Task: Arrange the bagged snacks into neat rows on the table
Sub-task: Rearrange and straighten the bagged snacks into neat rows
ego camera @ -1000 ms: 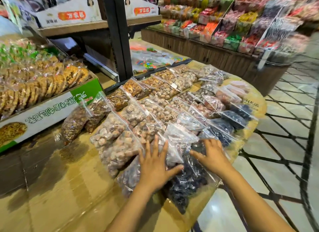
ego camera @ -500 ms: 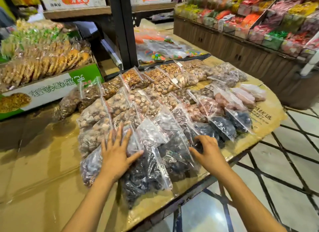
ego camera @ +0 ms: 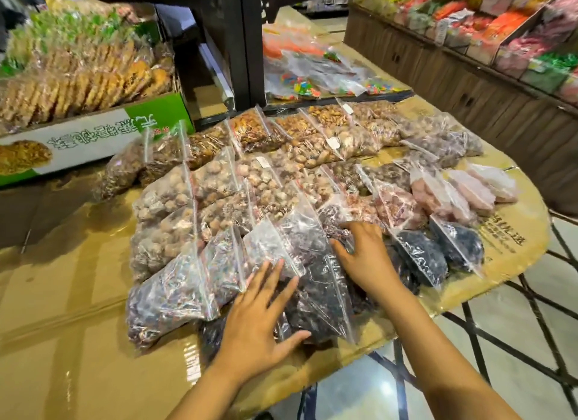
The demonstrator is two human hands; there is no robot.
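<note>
Both grips are lying flat and unclenched — left hand (ego camera: pixel 255 318) and right hand (ego camera: pixel 364 257) are pressing on a clear zip bag of dark dried fruit (ego camera: pixel 319 291) at the near edge of the cardboard-covered desk (ego camera: pixel 78 341). Judging by this, the front row is being squared; next the bag needs nudging flush beside the clear bag of purplish snacks (ego camera: pixel 175 294).

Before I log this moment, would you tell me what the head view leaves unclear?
- Dark bag: its near end is hidden under the left hand.
- Bags beneath the right hand: contents covered.
- Green box: cut off by the left edge.
- Shelf goods: blurred.
</note>
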